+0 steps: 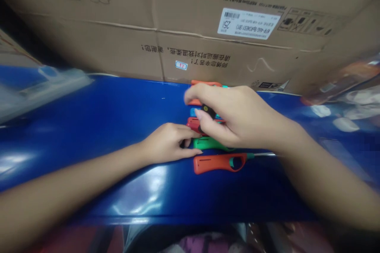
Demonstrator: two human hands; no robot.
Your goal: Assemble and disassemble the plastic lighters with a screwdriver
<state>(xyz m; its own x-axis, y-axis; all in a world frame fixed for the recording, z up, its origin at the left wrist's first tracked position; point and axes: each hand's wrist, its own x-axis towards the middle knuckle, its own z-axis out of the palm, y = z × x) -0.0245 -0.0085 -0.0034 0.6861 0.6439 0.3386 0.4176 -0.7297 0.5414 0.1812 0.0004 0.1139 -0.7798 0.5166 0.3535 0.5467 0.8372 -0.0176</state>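
Several long-necked gas lighters lie side by side on a blue table. My left hand point(170, 142) has its thumb and forefinger around the handle end of a green lighter point(208, 142), with the fingertips also close to a red lighter point(193, 124). Over the row, my right hand point(237, 114) is curled, thumb and forefinger bent around a black piece with a yellow mark point(208, 110); its palm side is hidden. Beneath it show a blue lighter point(194, 112) and an orange-red lighter point(204, 83) at the back. Nearest me lies an orange lighter point(212, 163), untouched.
A large cardboard box point(118, 43) with a white label point(249, 23) stands along the back of the blue table point(103, 106). Clear plastic point(50, 91) lies at the left. Blurred white items point(346, 124) sit at the right. The table's front edge runs close to my body.
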